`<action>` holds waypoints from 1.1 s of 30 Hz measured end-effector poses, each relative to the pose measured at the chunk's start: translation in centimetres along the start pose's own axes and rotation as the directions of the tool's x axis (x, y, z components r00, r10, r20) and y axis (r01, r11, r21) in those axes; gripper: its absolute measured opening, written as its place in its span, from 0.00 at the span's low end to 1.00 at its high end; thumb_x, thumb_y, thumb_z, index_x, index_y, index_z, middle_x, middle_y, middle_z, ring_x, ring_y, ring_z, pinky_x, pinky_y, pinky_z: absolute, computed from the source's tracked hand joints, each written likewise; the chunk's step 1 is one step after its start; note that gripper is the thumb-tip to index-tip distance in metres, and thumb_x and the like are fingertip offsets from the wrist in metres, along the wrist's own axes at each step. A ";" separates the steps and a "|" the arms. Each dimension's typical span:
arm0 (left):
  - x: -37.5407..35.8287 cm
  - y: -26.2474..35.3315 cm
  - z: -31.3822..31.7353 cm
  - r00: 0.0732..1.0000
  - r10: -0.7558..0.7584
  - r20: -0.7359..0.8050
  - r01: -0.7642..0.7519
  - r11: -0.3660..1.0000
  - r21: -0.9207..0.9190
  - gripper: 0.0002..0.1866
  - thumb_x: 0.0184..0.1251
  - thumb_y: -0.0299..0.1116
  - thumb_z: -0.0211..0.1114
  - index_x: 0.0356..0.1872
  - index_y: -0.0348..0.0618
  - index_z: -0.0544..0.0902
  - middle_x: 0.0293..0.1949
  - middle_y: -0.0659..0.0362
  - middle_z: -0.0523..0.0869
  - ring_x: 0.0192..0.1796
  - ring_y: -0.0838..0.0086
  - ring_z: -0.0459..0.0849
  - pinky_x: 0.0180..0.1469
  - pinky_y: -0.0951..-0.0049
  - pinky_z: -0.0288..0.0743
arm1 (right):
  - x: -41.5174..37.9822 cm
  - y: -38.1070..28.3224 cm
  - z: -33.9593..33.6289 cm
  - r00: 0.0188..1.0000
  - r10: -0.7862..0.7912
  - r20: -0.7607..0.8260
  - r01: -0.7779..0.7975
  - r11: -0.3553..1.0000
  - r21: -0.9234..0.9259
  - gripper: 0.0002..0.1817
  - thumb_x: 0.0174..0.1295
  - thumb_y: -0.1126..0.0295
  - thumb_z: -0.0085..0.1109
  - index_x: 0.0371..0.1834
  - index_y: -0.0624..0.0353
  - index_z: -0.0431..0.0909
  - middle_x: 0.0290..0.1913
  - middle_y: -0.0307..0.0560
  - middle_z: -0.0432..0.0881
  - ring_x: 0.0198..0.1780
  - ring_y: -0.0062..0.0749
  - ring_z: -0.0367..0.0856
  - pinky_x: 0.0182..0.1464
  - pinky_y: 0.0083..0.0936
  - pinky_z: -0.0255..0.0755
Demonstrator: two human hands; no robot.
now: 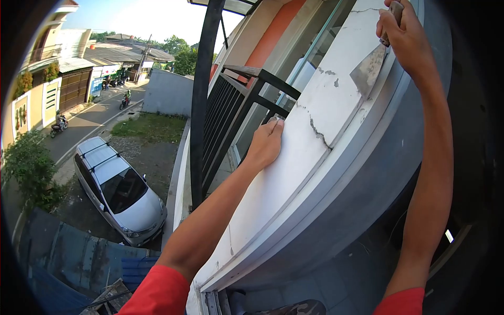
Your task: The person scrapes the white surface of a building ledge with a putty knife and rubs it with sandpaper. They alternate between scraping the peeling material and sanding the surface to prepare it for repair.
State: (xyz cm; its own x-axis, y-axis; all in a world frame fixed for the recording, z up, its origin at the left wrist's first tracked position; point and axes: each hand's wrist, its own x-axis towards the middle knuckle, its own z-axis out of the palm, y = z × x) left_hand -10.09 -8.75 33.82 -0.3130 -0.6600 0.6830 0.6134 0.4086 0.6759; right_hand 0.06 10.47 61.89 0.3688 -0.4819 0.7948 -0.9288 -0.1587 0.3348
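Head view. The right hand (401,31), at the upper right of the frame, is closed in a fist around the handle of a putty knife (370,68). The grey, triangular blade points down and to the left, its edge lying on or just against the white ledge (294,173) that runs diagonally from lower centre to upper right. A dark crack (316,130) crosses the ledge at centre frame, with small chipped patches just left of the blade.

The left hand (266,143), at centre frame, rests flat on the ledge with fingers curled over its far edge, pressing on the surface and holding no tool. A black railing (236,100) stands just beyond it.

Handling assessment: the putty knife appears light, with a thin metal blade likely to flex under pressure. It is best held by the handle, as now. The blade edge could gouge soft plaster if tilted steeply. The ledge coating looks brittle around the crack and may flake.

At lower left, well below, a silver car (118,194) is parked beside a street (86,123).
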 end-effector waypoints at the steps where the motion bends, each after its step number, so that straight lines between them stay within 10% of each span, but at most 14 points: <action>1: -0.4 1.0 -0.4 0.999 -0.036 0.021 0.035 0.998 0.046 0.24 0.84 0.45 0.48 0.43 0.30 0.81 0.33 0.42 0.84 0.37 0.52 0.80 0.50 0.58 0.73 | -0.6 -0.4 0.7 0.999 0.034 0.042 -0.035 0.999 0.028 0.08 0.75 0.76 0.47 0.51 0.68 0.65 0.30 0.39 0.69 0.27 0.24 0.74 0.34 0.23 0.75; 5: -0.9 2.2 0.0 0.992 0.110 -0.066 -0.107 0.993 0.058 0.22 0.84 0.43 0.50 0.45 0.30 0.81 0.28 0.46 0.81 0.33 0.60 0.76 0.44 0.62 0.72 | -2.5 -1.0 2.8 0.979 -0.054 0.197 0.112 0.948 -0.297 0.12 0.71 0.72 0.50 0.50 0.70 0.66 0.28 0.45 0.74 0.30 0.31 0.79 0.36 0.32 0.76; 10: -0.7 7.4 -0.8 0.935 0.335 -0.114 -0.339 0.941 -0.016 0.20 0.84 0.39 0.52 0.48 0.27 0.81 0.27 0.50 0.79 0.32 0.70 0.75 0.42 0.66 0.72 | -1.3 -1.8 1.3 1.000 0.001 0.019 0.001 0.989 -0.147 0.06 0.72 0.76 0.49 0.46 0.68 0.66 0.27 0.42 0.73 0.28 0.27 0.78 0.32 0.28 0.76; 13: -1.4 9.0 -0.2 0.872 0.487 -0.041 -0.487 0.873 0.005 0.19 0.84 0.37 0.52 0.52 0.26 0.81 0.39 0.41 0.87 0.39 0.65 0.84 0.50 0.64 0.76 | -1.7 -2.0 1.7 0.989 0.069 0.134 -0.056 0.994 -0.097 0.04 0.72 0.77 0.48 0.44 0.66 0.66 0.27 0.39 0.70 0.26 0.24 0.76 0.31 0.26 0.76; 15: -3.6 10.2 -0.7 0.909 0.353 0.223 -0.373 0.926 0.055 0.18 0.82 0.31 0.53 0.63 0.29 0.78 0.60 0.37 0.84 0.61 0.54 0.86 0.65 0.65 0.74 | -1.6 -2.0 1.8 0.991 0.035 0.129 -0.024 0.996 -0.085 0.04 0.73 0.76 0.48 0.44 0.66 0.66 0.28 0.38 0.69 0.25 0.23 0.75 0.32 0.25 0.76; 20: -10.6 7.8 -1.2 0.774 0.601 0.200 -0.610 0.792 -0.019 0.23 0.79 0.23 0.53 0.72 0.34 0.72 0.75 0.41 0.70 0.80 0.50 0.62 0.79 0.63 0.59 | -0.2 1.5 0.0 0.990 -0.096 -0.101 0.092 0.995 -0.050 0.02 0.75 0.77 0.46 0.44 0.65 0.66 0.28 0.37 0.67 0.26 0.23 0.74 0.30 0.23 0.74; 25: -3.1 10.1 -0.3 0.923 0.327 0.201 -0.338 0.941 0.020 0.21 0.80 0.27 0.52 0.69 0.30 0.73 0.73 0.41 0.73 0.80 0.53 0.64 0.78 0.65 0.59 | -0.5 0.7 1.4 0.975 -0.154 -0.159 0.143 0.987 -0.074 0.03 0.75 0.77 0.45 0.45 0.67 0.66 0.28 0.37 0.66 0.25 0.22 0.73 0.30 0.23 0.74; 33: -11.5 6.2 -2.5 0.851 0.454 0.265 -0.460 0.887 -0.044 0.25 0.81 0.26 0.52 0.76 0.41 0.70 0.77 0.47 0.70 0.82 0.53 0.59 0.80 0.64 0.53 | -2.9 -2.3 1.8 0.990 -0.066 -0.121 0.049 0.988 -0.145 0.05 0.74 0.77 0.47 0.47 0.69 0.66 0.27 0.34 0.64 0.27 0.21 0.71 0.31 0.23 0.72</action>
State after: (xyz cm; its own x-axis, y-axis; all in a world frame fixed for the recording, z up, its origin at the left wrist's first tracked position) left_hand -0.86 -0.17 29.50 -0.1798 -0.2086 0.9613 0.7199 0.6381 0.2731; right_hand 1.10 10.65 57.86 0.4312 -0.3629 0.8261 -0.8949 -0.0557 0.4427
